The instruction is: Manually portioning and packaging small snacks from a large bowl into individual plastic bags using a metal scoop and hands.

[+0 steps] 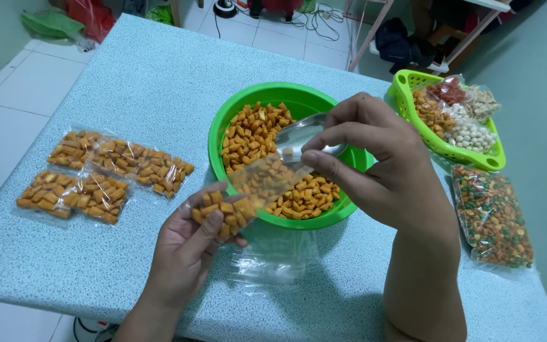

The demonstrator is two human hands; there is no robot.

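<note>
My left hand [188, 244] grips a small clear plastic bag [248, 196] partly filled with orange pillow-shaped snacks. It is held just in front of a round green bowl [223, 123] of the same snacks. My right hand [375, 158] holds the bag's open top edge between thumb and fingers, above the bowl. It also seems to hold a metal spoon [299, 134], whose bowl lies over the snacks.
Several filled snack packets [102, 174] lie at the left of the speckled blue table [147, 69]. Empty clear bags [273, 259] lie in front of the bowl. A green basket [441, 147] of mixed snack packs stands at right, with a bag of coloured snacks [494, 218] before it.
</note>
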